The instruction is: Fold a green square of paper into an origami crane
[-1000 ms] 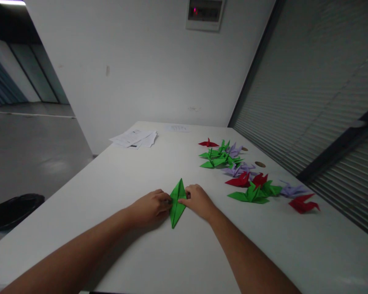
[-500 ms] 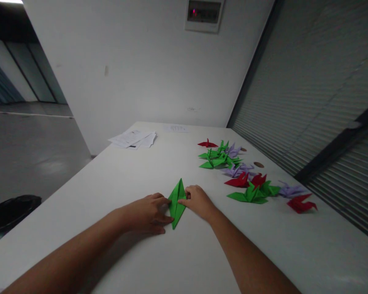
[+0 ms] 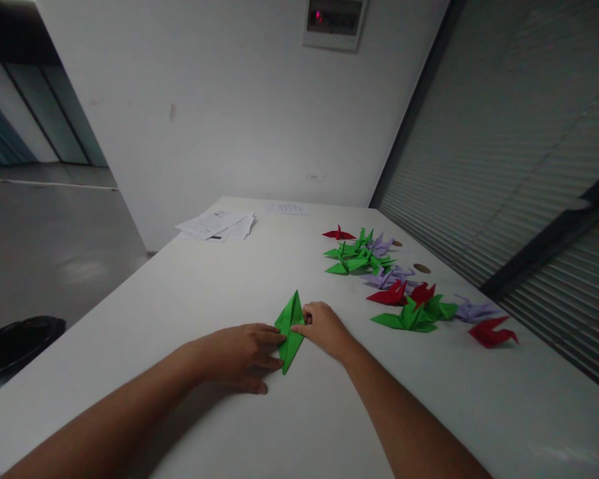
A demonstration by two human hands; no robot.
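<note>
A green folded paper diamond lies on the white table in front of me, its long points facing away from and toward me, with a crease down the middle. My left hand rests on the table with its fingers spread, the fingertips touching the paper's left edge. At the right edge, my right hand pinches the paper between thumb and curled fingers, the thumb lying on top.
Folded paper cranes in green, red and purple cluster on the table's right side. Printed sheets lie at the far left. A black-lined bin stands on the floor at left. Blinds run along the right.
My left hand has shifted slightly toward me, its fingers spreading and reaching further onto the paper's left side. My right hand keeps its pinch in about the same place.
</note>
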